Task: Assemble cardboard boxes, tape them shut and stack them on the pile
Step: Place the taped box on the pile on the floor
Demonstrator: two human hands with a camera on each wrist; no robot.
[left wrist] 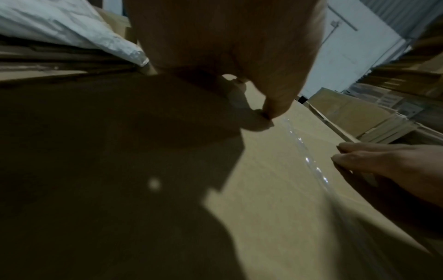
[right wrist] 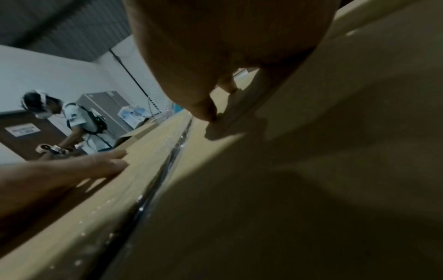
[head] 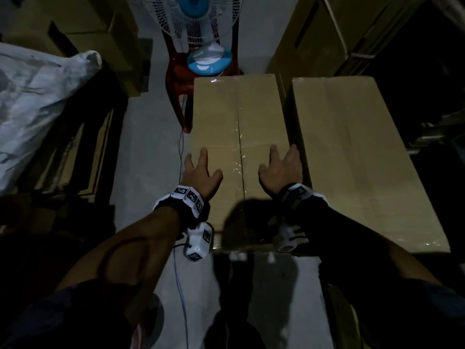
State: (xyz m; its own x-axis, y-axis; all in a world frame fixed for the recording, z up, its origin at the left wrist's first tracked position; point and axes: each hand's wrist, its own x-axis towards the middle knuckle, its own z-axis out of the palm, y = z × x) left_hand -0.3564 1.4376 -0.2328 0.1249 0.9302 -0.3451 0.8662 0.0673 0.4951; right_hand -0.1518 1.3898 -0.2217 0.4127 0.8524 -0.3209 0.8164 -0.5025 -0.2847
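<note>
A long cardboard box (head: 226,117) lies in front of me, its top flaps closed and a strip of clear tape (head: 239,137) running down the middle seam. My left hand (head: 201,170) rests flat on the box's left half with fingers spread. My right hand (head: 281,170) lies flat on the right half, fingers spread too. In the left wrist view the tape (left wrist: 309,164) glints on the box top (left wrist: 263,189), with my right hand (left wrist: 383,164) beyond it. The right wrist view shows the taped seam (right wrist: 167,166) and my left hand (right wrist: 91,166).
A second closed cardboard box (head: 357,152) sits close on the right. A fan (head: 201,28) stands on a red chair (head: 176,81) behind the box. White sacks (head: 32,102) and flat cardboard lie left. Another person (right wrist: 72,128) with a tape roll works in the distance.
</note>
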